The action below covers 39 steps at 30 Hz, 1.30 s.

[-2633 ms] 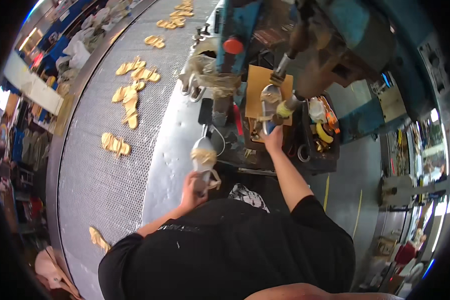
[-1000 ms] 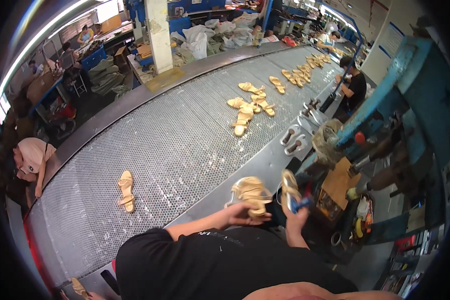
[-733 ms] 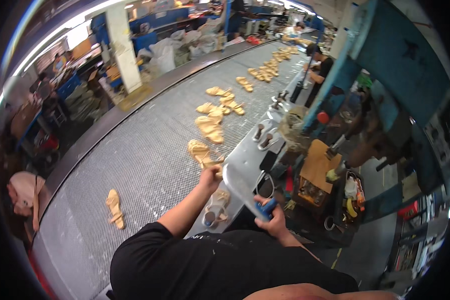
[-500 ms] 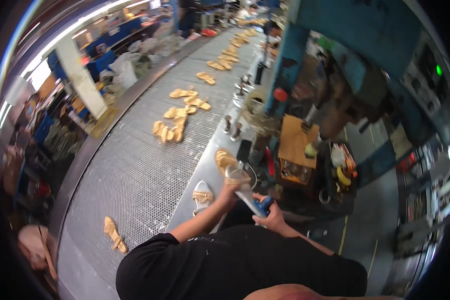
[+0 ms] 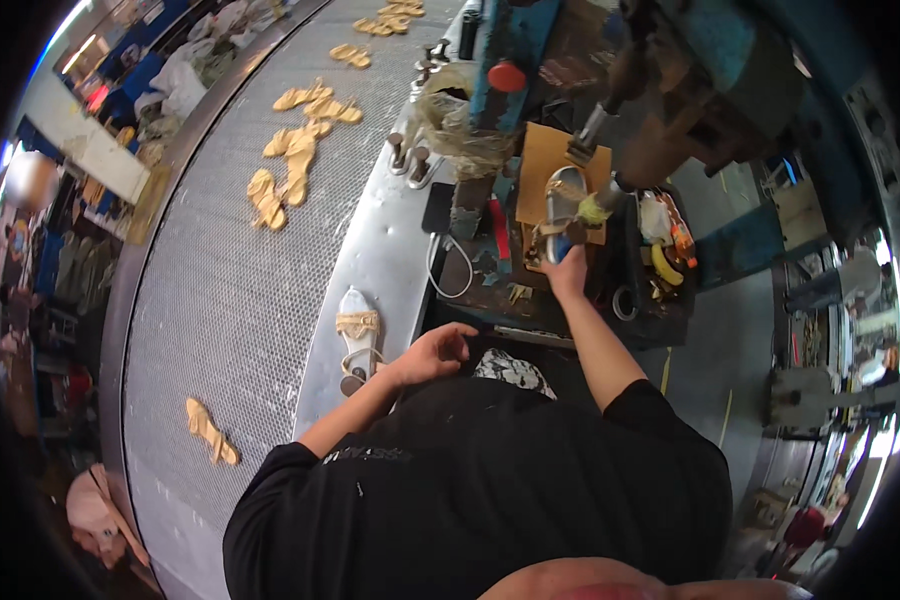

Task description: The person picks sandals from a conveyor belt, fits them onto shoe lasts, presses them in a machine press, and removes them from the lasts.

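Observation:
My right hand (image 5: 567, 270) grips the heel end of a tan strappy sandal on a grey shoe last (image 5: 567, 205), which has a blue part near the fingers. The last lies over a cardboard sheet (image 5: 535, 165), below the metal rod of a blue machine (image 5: 592, 135). My left hand (image 5: 437, 355) hovers by the edge of the metal ledge, holding nothing, its fingers loosely bent and apart. Left of it, a second sandal on a pale last (image 5: 358, 335) rests on the ledge.
Several tan sandals (image 5: 298, 165) lie on the mesh conveyor (image 5: 230, 300) at left, one (image 5: 210, 432) nearer me. A phone (image 5: 438, 207) with a white cable sits on the ledge. A bin with bananas (image 5: 665, 265) stands right of the machine. Metal posts (image 5: 417, 167) rise from the ledge.
The sandal on its last has passed from between both hands to my right hand, which has moved forward to the machine. My left hand has let go and drawn back. The view has shifted.

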{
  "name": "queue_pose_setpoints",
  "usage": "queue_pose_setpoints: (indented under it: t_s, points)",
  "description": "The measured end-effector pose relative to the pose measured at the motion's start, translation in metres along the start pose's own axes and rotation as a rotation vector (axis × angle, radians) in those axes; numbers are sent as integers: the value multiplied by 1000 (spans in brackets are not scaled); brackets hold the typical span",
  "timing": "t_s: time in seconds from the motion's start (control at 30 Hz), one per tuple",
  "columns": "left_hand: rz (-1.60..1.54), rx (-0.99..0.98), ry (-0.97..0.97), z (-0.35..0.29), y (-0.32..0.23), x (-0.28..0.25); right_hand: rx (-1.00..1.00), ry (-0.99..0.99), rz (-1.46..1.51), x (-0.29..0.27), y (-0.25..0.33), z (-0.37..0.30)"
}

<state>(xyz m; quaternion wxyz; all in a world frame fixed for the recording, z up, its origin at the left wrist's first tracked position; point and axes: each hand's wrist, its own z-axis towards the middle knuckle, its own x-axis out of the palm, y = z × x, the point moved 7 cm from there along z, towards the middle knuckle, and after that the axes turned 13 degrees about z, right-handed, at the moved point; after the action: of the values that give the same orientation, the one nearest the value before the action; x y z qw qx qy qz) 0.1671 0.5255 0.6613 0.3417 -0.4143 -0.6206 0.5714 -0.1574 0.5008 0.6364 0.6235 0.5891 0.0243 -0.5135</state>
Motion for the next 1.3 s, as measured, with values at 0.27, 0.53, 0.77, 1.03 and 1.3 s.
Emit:
queue_pose_setpoints:
  t_s: [0.27,0.53,0.77,1.03,1.3]
  points:
    - [-195,-94,-593,-116,42,-10,-23,-66,180,-23,-26,23]
    - [538,-767,-1626,-377,131,-95,24,-90,-33,-34,23,18]
    - [162,-1709,-1812,-634,214,-86,-12,-117,-178,-25,18,22]
    - [496,-1637,-1733,-584,233,-178,10,-184,-243,-4,-37,19]
    - [-1041,94,-1693,-437,240,-202,187,-122,-12,-19,84,-100]
